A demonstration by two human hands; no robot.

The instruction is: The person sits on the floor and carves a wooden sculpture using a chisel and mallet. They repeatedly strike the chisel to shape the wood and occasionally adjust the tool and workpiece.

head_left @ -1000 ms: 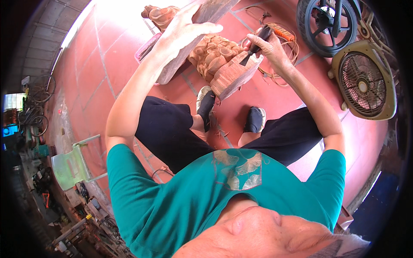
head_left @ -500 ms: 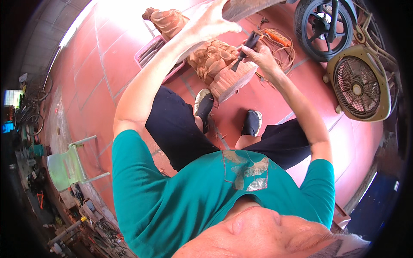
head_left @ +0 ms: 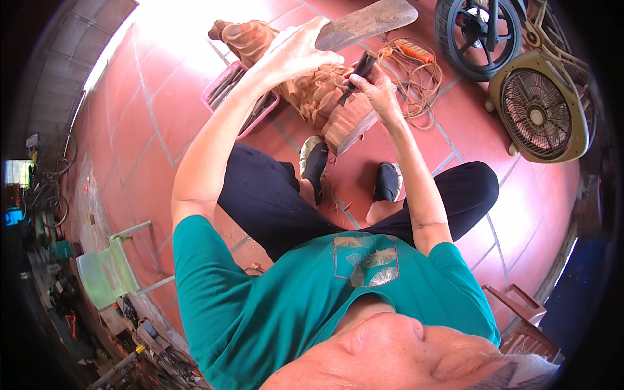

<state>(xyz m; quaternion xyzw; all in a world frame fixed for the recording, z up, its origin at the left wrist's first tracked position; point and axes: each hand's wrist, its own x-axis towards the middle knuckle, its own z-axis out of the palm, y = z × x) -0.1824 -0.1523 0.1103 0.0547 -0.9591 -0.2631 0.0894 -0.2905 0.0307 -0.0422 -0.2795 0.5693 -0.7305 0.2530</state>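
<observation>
A long, flat wooden mallet (head_left: 370,25) is in my left hand (head_left: 292,53), which is closed at its near end with the thumb stretched toward the right. My right hand (head_left: 380,94) grips a dark-handled chisel (head_left: 361,70). The chisel slants down, its dark blade at the carved wooden figure (head_left: 305,99), near the rough block-like base (head_left: 351,123). This brown carving lies tilted on the floor in front of my feet, its far end up to the left. My left forearm hides part of it.
Left of the carving, a pink basket (head_left: 265,117) holds several long tools. To the right lie an orange power strip (head_left: 414,50) with a coiled cord, a box fan (head_left: 537,116) and a motorbike wheel (head_left: 479,39). A green chair (head_left: 107,273) stands at left.
The mallet has swung down toward the carving with my left hand, and more of its length shows. My right hand keeps the chisel near the carving's base. My right knee has spread outward.
</observation>
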